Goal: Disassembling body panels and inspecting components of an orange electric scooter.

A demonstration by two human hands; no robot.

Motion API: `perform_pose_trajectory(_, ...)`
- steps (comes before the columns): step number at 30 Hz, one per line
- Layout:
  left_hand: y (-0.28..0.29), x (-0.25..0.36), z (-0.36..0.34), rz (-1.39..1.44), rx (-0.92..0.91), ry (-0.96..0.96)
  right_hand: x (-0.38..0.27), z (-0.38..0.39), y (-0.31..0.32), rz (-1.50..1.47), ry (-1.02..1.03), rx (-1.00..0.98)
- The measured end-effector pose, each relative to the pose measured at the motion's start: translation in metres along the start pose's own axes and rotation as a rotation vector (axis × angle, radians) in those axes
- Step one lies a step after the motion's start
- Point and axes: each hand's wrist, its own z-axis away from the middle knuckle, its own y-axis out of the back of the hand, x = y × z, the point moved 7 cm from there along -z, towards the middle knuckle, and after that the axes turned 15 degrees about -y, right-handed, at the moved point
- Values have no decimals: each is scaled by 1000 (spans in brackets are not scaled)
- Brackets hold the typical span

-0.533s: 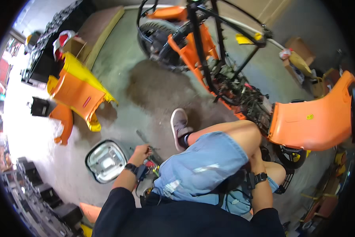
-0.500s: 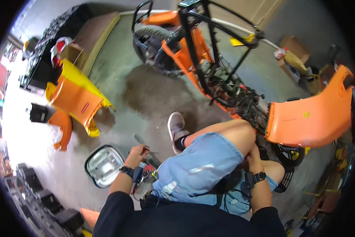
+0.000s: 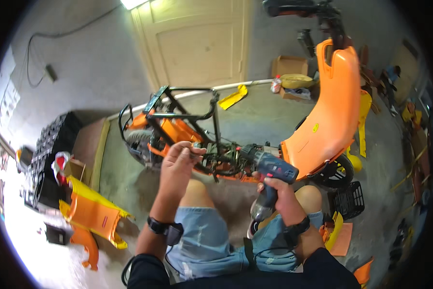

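My right hand (image 3: 280, 191) is wrapped round the grip of a dark blue cordless drill (image 3: 276, 167), held above my right knee. The drill's nose points left, towards my left hand (image 3: 178, 164). That hand is raised, its thumb and fingers pinched together at something small I cannot make out. Behind both hands stands a stripped scooter; its black tube frame (image 3: 178, 115) lies bare and its orange front panel (image 3: 322, 115) is still on. Part of the scooter's middle is hidden by my hands and the drill.
Orange and yellow body panels (image 3: 93, 212) lie on the floor at left, near a stack of black parts (image 3: 55, 159). A black basket (image 3: 349, 200) rests right of my knee. Against the back wall are an open cardboard box (image 3: 289, 65) and a yellow piece (image 3: 233, 97).
The view has tilted up. My left hand has risen from beside the open case on the floor. My right hand, earlier hidden behind my knee, is now raised with the drill in it.
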Motion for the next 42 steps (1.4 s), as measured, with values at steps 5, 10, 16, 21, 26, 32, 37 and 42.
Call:
perform_pose_trajectory(5,-59,-89,-12,301,-26,114,0,0,-12,14,24,-105)
perform_pose_trajectory(10,-54,-117,2,401,-50,118,15,-11,9,-66,-19,-173)
perform_pose_trajectory(16,-44,-150,4,354,133,148,15,-20,5,-18,-45,-250)
perform_pose_trajectory(21,-44,-155,-1,295,100,141,11,-30,5,-78,-40,-225)
perform_pose_trajectory(26,-36,-158,1,276,135,139,18,-39,5,-108,-77,-213)
perform_pose_trajectory(32,-28,-161,-3,355,155,119,30,-48,3,-197,-172,-218)
perform_pose_trajectory(37,-25,-166,-5,352,210,152,34,-59,9,-216,-208,-222)
perform_pose_trajectory(42,-19,-172,-8,342,284,186,34,-68,12,-106,-154,-151)
